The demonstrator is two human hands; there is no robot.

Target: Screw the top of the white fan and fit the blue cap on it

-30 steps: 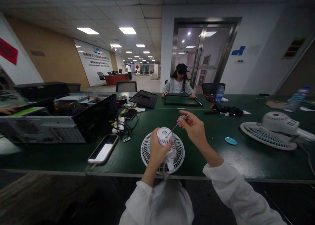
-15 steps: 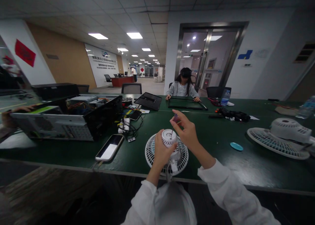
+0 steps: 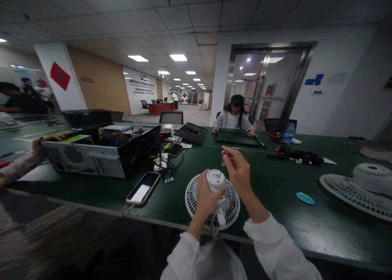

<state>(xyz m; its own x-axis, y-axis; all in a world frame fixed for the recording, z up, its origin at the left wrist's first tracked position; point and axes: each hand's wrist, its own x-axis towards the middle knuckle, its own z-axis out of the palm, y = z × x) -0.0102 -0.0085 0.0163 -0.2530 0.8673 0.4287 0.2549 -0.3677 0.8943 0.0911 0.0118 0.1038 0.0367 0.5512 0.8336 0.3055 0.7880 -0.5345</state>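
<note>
A white fan (image 3: 190, 206) lies grille-down near the table's front edge, its rounded motor housing (image 3: 216, 175) facing up. My left hand (image 3: 207, 194) is wrapped round the side of that housing. In my right hand (image 3: 238, 169) a screwdriver (image 3: 223, 162) with a purplish handle is pinched between the fingers. Its thin shaft slants down to the top of the housing; the exact spot under the tip is too small to make out. A cable hangs from the fan's near side toward my lap.
Left of the fan lie a phone (image 3: 143, 188) and tangled cables (image 3: 174, 165), beyond them an open computer case (image 3: 92, 155) with another person's hand on it. Across the table a person (image 3: 234, 116) holds a black frame (image 3: 239, 144). To the right are a blue disc (image 3: 305, 198) and a second fan (image 3: 346, 192).
The view has swung slightly left and up, so everything sits lower and further right. The screwdriver's handle now shows more between my right fingers. My left hand keeps its hold on the housing.
</note>
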